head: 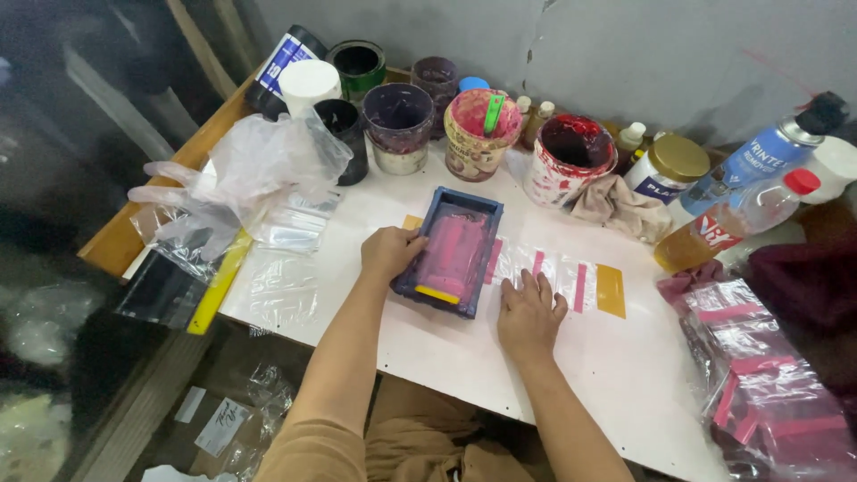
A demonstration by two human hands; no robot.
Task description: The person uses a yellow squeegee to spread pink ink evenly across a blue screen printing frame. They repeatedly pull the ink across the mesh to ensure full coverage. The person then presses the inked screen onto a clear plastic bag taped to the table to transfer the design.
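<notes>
White board fills most of the view and carries everything else. At its middle lies a small blue screen frame, mesh stained pink, a yellow strip at its near edge. Left hand grips the frame's left rail, fingers curled over the edge, holding it down. Right hand sits just right of the frame, near side, fingers spread and palm flat, pressing a clear bag with pink stripes to the board; the bag runs out from under the frame's right edge. An orange tape strip lies past the bag, farther right of the frame. Behind the frame stands a row of ink tubs, one red-smeared tub to its right rear, a rag beside that. Far right of the frame, near corner: pile of pink-striped bags. Left of the frame: crumpled clear plastic and a yellow ruler.
</notes>
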